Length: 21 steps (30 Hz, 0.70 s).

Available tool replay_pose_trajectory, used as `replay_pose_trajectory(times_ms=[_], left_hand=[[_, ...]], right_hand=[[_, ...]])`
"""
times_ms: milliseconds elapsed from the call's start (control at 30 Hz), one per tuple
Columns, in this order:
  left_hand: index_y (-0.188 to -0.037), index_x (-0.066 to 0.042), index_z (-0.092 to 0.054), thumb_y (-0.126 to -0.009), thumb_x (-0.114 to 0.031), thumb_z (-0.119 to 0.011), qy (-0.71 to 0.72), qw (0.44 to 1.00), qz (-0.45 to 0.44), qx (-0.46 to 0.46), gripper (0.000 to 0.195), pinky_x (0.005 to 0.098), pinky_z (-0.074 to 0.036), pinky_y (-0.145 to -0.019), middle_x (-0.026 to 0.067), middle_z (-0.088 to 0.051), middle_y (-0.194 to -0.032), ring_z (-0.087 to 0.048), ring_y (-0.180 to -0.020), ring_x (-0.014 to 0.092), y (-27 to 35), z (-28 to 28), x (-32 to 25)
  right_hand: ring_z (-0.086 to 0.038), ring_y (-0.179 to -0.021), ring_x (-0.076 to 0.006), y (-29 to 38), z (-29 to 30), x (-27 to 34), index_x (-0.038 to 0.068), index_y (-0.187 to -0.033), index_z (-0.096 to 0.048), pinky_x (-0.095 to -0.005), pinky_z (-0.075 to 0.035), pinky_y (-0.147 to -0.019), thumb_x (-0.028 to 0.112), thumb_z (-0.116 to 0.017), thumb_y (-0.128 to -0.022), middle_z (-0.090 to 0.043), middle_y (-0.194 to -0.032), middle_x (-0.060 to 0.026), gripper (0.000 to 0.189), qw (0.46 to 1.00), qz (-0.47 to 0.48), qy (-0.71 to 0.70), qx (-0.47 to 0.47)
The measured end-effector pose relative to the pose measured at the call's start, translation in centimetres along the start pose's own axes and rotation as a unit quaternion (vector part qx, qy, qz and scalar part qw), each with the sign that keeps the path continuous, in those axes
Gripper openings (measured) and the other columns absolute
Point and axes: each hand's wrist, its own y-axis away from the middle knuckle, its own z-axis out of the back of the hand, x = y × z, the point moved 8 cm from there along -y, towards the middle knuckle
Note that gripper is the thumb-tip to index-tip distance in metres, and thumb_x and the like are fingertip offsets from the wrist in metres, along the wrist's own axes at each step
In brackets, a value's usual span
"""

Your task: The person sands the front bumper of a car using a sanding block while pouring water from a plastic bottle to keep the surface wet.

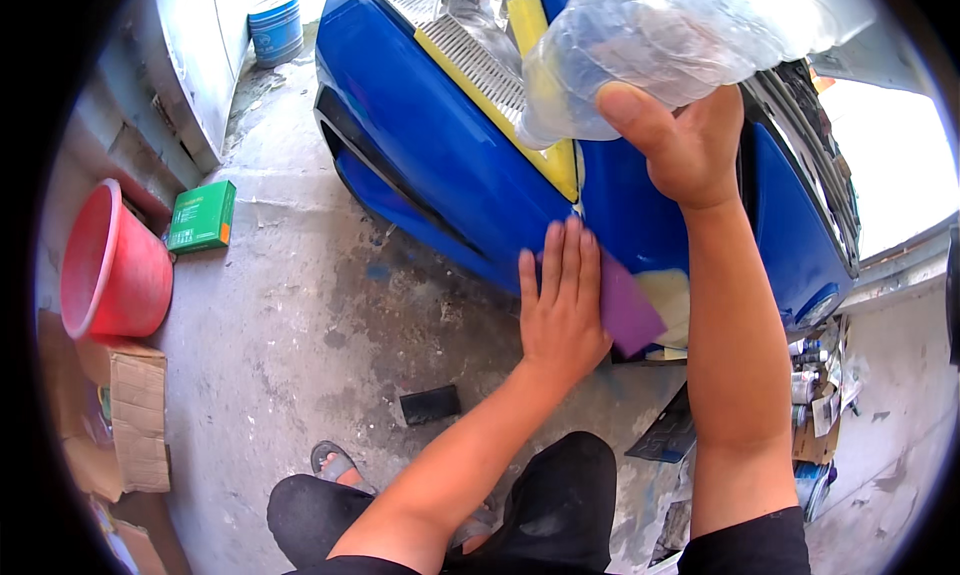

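My left hand (559,312) lies flat, fingers extended, against the blue painted bumper (435,155) of a vehicle. Under its palm it holds a purple abrasive sheet (631,311), whose free corner sticks out to the right. Above it, my right hand (686,143) grips a large clear plastic bottle (637,49), crumpled and tilted with its neck low and to the left. Whether water runs from the neck is not clear. Yellow masking tape (561,171) edges the headlight (480,57) and ends just above my left fingertips. A pale filler patch (667,305) shows beside the sheet.
On the concrete floor are a black block (430,404) and a dark plastic panel (664,431). To the left stand a red bucket (142,267), a green box (202,216), a cardboard box (139,425) and a blue pail (276,31). Cans (804,387) crowd the right.
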Motion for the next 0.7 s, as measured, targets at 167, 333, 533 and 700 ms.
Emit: replay_pose_trajectory(times_ms=[167, 333, 533, 700], left_hand=[[-0.145, 0.007, -0.028, -0.087, -0.025, -0.048, -0.002, 1.0, 0.017, 0.023, 0.069, 0.0538, -0.014, -0.114, 0.0234, -0.026, -0.154, -0.024, -0.144, 0.038, 1.4, -1.2, 0.0], [-0.145, 0.01, -0.023, -0.087, -0.02, -0.046, 0.018, 1.0, 0.017, -0.011, 0.069, 0.0557, -0.011, -0.114, 0.027, -0.024, -0.153, -0.02, -0.144, 0.041, 2.0, -1.3, -0.2], [-0.145, 0.014, -0.015, -0.089, -0.02, -0.047, 0.125, 0.992, 0.017, -0.012, 0.073, 0.0586, -0.007, -0.114, 0.0332, -0.017, -0.152, -0.014, -0.143, 0.05, 2.8, -2.2, -1.7], [-0.144, 0.015, -0.015, -0.089, -0.019, -0.047, 0.139, 0.987, 0.033, -0.073, 0.073, 0.0598, -0.007, -0.113, 0.0363, -0.017, -0.151, -0.014, -0.142, 0.051, -1.1, -0.6, -1.3]], right_hand=[[-0.063, -0.099, -0.0197, -0.2, 0.0, 0.1, -0.004, -0.118, -0.058, -0.0322, -0.049, -0.088, 0.031, -0.077, -0.075, -0.067, -0.106, -0.0117, 0.059, 1.0, -0.012, 0.018, 0.017], [-0.063, -0.098, -0.0195, 0.1, -0.7, 0.4, -0.005, -0.116, -0.059, -0.0317, -0.049, -0.088, 0.033, -0.077, -0.075, -0.067, -0.105, -0.0119, 0.059, 0.998, -0.021, -0.027, -0.048], [-0.062, -0.101, -0.0209, -0.2, -0.1, 0.2, -0.006, -0.12, -0.056, -0.0326, -0.048, -0.089, 0.032, -0.076, -0.076, -0.066, -0.108, -0.0131, 0.061, 1.0, -0.001, 0.018, 0.011], [-0.062, -0.1, -0.021, -0.1, -1.0, 0.3, -0.005, -0.119, -0.057, -0.033, -0.048, -0.091, 0.035, -0.075, -0.076, -0.066, -0.107, -0.0127, 0.061, 0.999, -0.025, -0.021, -0.036]])
